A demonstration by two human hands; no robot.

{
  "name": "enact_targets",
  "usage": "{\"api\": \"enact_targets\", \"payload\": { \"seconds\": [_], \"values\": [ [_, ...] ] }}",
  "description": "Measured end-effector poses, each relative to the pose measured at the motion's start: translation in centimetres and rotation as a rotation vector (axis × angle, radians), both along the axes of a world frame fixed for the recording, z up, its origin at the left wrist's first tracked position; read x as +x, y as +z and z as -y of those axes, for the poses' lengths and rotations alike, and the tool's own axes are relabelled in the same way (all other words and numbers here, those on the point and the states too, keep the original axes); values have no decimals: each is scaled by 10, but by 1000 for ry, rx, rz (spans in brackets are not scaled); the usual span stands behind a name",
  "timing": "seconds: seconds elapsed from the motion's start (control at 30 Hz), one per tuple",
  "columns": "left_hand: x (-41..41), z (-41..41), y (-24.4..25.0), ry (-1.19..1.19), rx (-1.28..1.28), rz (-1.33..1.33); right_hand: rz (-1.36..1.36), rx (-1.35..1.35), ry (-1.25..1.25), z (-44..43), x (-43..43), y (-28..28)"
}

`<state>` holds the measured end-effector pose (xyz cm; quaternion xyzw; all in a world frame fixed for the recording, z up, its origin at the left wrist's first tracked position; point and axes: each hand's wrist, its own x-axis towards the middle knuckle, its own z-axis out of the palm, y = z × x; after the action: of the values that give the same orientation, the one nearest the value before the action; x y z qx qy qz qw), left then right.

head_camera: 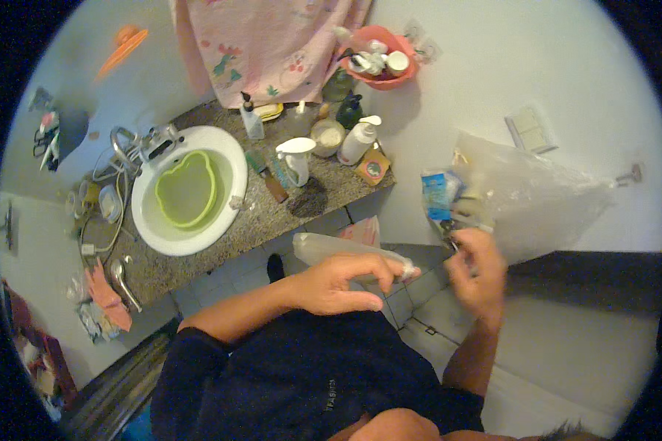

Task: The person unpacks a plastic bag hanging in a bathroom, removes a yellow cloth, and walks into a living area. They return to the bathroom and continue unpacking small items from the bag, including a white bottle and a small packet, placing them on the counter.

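Note:
My left hand is in front of my chest, thumb and fingers bent apart, with a translucent plastic bag behind it. The bag's gathered end is at the fingertips; part of it is hidden by the hand. To the right, my right hand is blurred, with its fingers bent around a small dark and metallic item that I cannot make out. Just above it, a blue and white packet lies against or inside a large clear plastic bag, which hangs from a wall hook.
A granite counter bears a white sink with a green basin, a white spray bottle, a pump bottle and a brown-handled brush. A pink basket hangs on the wall. A metal faucet stands behind the sink.

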<state>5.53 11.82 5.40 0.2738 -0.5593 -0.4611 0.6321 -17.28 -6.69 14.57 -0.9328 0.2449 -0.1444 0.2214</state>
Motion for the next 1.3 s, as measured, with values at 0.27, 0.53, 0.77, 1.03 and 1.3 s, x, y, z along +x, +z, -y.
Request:
{"api": "enact_targets", "payload": {
  "seconds": [0.27,0.53,0.77,1.03,1.3],
  "values": [
    [-8,6,3,-14,-17,64,-73,202,205,-53,21,-113],
    [-7,-1,-12,88,-13,53,33,380,-9,-57,31,-109],
    [12,-21,-25,160,180,-339,87,319,-186,-47,17,-107],
    [51,-73,-13,303,202,-375,290,448,-337,-51,3,-83],
    [52,-82,11,379,187,-222,304,481,-268,-52,0,-85]
  ]
}}
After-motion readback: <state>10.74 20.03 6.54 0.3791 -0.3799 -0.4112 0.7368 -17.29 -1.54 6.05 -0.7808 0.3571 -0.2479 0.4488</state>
